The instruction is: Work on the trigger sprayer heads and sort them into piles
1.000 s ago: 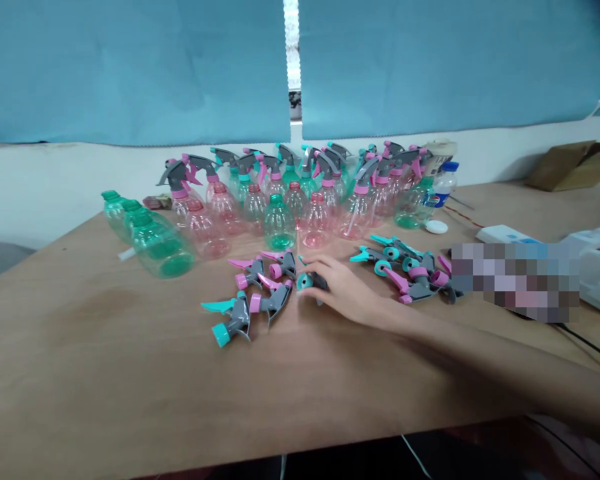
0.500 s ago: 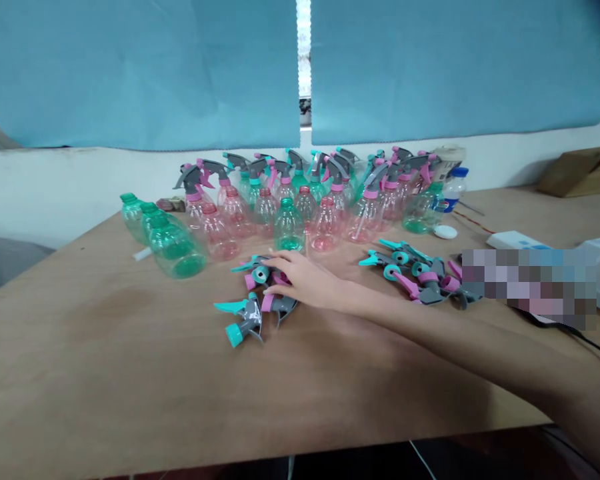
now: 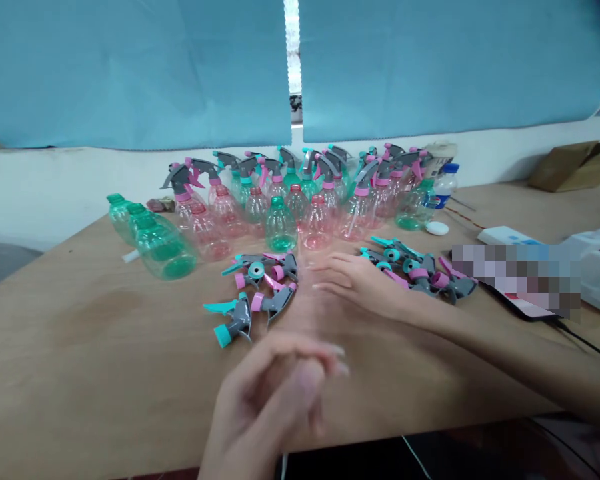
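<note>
Between trigger spray heads (image 3: 279,305), the right hand (image 3: 363,283) spreads its fingers, seemingly between grasps, needing a pinch; the left hand (image 3: 270,397) curls, contact unclear.

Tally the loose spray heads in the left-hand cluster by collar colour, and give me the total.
Pink-collared spray heads: 3
Turquoise-collared spray heads: 2
Total: 5
</note>
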Demonstrator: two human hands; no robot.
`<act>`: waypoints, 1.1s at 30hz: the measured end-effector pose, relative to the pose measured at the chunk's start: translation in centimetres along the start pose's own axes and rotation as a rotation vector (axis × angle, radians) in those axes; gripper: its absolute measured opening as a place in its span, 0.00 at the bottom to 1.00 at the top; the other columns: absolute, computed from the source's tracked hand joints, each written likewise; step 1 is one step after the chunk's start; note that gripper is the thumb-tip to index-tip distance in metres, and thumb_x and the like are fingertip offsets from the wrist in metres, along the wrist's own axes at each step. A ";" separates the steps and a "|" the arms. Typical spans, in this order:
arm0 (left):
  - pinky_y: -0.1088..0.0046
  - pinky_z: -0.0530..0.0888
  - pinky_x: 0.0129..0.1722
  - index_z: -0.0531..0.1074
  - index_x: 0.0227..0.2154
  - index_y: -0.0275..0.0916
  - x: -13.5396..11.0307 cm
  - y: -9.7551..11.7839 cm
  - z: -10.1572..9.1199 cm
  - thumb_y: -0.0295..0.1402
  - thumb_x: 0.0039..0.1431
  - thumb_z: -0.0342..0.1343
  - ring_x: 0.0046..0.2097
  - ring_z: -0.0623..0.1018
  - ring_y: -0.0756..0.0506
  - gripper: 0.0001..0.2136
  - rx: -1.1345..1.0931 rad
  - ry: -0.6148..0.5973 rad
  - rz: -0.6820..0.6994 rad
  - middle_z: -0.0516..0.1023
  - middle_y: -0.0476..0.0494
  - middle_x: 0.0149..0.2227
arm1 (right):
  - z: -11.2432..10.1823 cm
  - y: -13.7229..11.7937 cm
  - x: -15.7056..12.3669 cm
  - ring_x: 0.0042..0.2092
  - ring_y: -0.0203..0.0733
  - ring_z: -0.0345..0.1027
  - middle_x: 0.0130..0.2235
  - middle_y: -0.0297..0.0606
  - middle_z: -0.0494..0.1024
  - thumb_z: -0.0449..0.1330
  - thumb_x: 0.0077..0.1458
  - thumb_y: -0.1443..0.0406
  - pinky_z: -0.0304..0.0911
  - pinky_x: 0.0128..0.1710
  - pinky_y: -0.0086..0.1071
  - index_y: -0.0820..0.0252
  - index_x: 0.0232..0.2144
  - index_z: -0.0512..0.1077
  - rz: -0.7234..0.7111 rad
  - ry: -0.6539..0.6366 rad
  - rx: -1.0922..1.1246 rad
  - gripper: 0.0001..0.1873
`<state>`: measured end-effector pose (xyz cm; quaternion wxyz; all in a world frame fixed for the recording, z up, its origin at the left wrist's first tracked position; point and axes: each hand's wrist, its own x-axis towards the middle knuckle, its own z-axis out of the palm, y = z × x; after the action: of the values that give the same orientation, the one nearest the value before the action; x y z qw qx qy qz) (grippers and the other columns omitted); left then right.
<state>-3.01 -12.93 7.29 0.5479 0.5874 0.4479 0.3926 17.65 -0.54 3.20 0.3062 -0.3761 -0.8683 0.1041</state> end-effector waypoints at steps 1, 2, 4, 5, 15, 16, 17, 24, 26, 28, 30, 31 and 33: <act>0.68 0.74 0.28 0.74 0.33 0.44 1.4 0.1 0.2 0.43 0.60 0.53 0.29 0.76 0.46 0.10 -0.016 0.031 0.018 0.79 0.45 0.36 | -0.6 0.5 -0.6 0.49 0.44 0.70 0.46 0.40 0.77 0.55 0.61 0.62 0.66 0.50 0.41 0.57 0.45 0.71 0.020 0.011 -0.017 0.11; 0.69 0.74 0.28 0.73 0.30 0.42 2.7 0.0 0.4 0.43 0.58 0.54 0.30 0.76 0.46 0.11 -0.009 0.035 0.013 0.79 0.45 0.35 | -1.2 1.0 -1.2 0.47 0.44 0.71 0.44 0.39 0.78 0.55 0.61 0.62 0.67 0.48 0.40 0.57 0.43 0.72 0.050 0.028 -0.040 0.10; 0.71 0.74 0.27 0.71 0.27 0.39 5.1 -0.7 0.7 0.43 0.54 0.57 0.32 0.77 0.45 0.12 0.002 -0.034 -0.046 0.78 0.45 0.32 | -2.3 2.2 -2.4 0.42 0.44 0.73 0.40 0.38 0.79 0.56 0.60 0.61 0.68 0.43 0.40 0.57 0.41 0.73 0.092 0.050 -0.078 0.10; 0.73 0.74 0.26 0.69 0.26 0.38 6.1 -1.3 0.8 0.44 0.54 0.57 0.33 0.78 0.45 0.13 -0.008 -0.060 -0.078 0.78 0.44 0.31 | -2.9 2.9 -3.1 0.42 0.44 0.73 0.40 0.38 0.80 0.56 0.59 0.60 0.68 0.43 0.40 0.56 0.40 0.73 0.110 0.044 -0.082 0.10; 0.78 0.69 0.22 0.61 0.28 0.39 12.5 -6.7 4.1 0.38 0.59 0.52 0.25 0.73 0.51 0.10 0.188 -0.145 0.003 0.73 0.49 0.27 | -5.6 6.2 -8.1 0.33 0.45 0.74 0.37 0.37 0.80 0.56 0.57 0.58 0.66 0.32 0.36 0.56 0.36 0.74 0.456 0.071 -0.244 0.10; 0.78 0.69 0.23 0.62 0.29 0.39 13.0 -6.8 4.4 0.38 0.58 0.53 0.26 0.73 0.51 0.09 0.206 -0.156 0.026 0.73 0.49 0.27 | -5.6 6.3 -8.3 0.33 0.45 0.74 0.37 0.37 0.80 0.56 0.57 0.58 0.65 0.31 0.36 0.56 0.37 0.74 0.468 0.058 -0.265 0.11; 0.78 0.69 0.24 0.64 0.29 0.38 13.5 -6.8 4.7 0.37 0.58 0.54 0.27 0.73 0.50 0.09 0.229 -0.163 0.052 0.73 0.49 0.28 | -5.6 6.5 -8.4 0.33 0.45 0.74 0.37 0.37 0.80 0.57 0.57 0.58 0.64 0.31 0.36 0.56 0.37 0.74 0.475 0.049 -0.288 0.11; 0.75 0.69 0.31 0.68 0.28 0.38 15.0 -6.9 5.3 0.31 0.55 0.57 0.32 0.76 0.48 0.04 0.352 -0.174 0.158 0.76 0.49 0.29 | -5.1 7.1 -7.0 0.35 0.46 0.74 0.37 0.38 0.80 0.58 0.56 0.56 0.65 0.33 0.35 0.56 0.38 0.74 0.496 0.053 -0.370 0.12; 0.74 0.69 0.32 0.69 0.29 0.38 15.1 -7.1 4.9 0.31 0.54 0.57 0.33 0.76 0.47 0.03 0.379 -0.163 0.171 0.76 0.48 0.30 | -4.8 7.2 -6.1 0.38 0.47 0.74 0.40 0.39 0.80 0.58 0.56 0.57 0.66 0.34 0.36 0.57 0.39 0.73 0.504 0.029 -0.388 0.12; 0.74 0.69 0.32 0.70 0.29 0.38 15.2 -7.2 4.3 0.30 0.54 0.57 0.33 0.76 0.47 0.02 0.403 -0.147 0.176 0.76 0.48 0.30 | -4.4 7.3 -5.4 0.42 0.50 0.74 0.43 0.43 0.78 0.58 0.56 0.59 0.67 0.37 0.39 0.58 0.40 0.73 0.506 0.014 -0.405 0.12; 0.74 0.69 0.32 0.71 0.29 0.38 15.2 -7.2 3.7 0.30 0.54 0.57 0.33 0.76 0.47 0.02 0.417 -0.135 0.175 0.77 0.48 0.29 | -4.0 7.4 -4.7 0.44 0.53 0.72 0.46 0.46 0.76 0.60 0.54 0.60 0.66 0.39 0.41 0.59 0.41 0.73 0.494 -0.005 -0.408 0.13; 0.74 0.70 0.32 0.71 0.29 0.38 15.2 -7.2 3.5 0.30 0.54 0.56 0.33 0.76 0.47 0.02 0.418 -0.130 0.174 0.77 0.48 0.29 | -3.7 7.5 -4.4 0.46 0.54 0.71 0.47 0.47 0.76 0.61 0.53 0.61 0.66 0.41 0.42 0.60 0.41 0.73 0.481 -0.020 -0.404 0.14; 0.75 0.70 0.32 0.71 0.29 0.38 15.2 -7.2 3.1 0.31 0.54 0.56 0.33 0.76 0.47 0.03 0.413 -0.118 0.172 0.77 0.48 0.29 | -3.3 7.6 -3.9 0.47 0.54 0.70 0.47 0.48 0.75 0.64 0.50 0.62 0.65 0.44 0.43 0.61 0.42 0.73 0.439 -0.055 -0.378 0.15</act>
<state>3.66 0.67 -0.61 0.4057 0.7450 0.4342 0.3031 26.22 1.81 0.97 0.1774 -0.6024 -0.7781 0.0144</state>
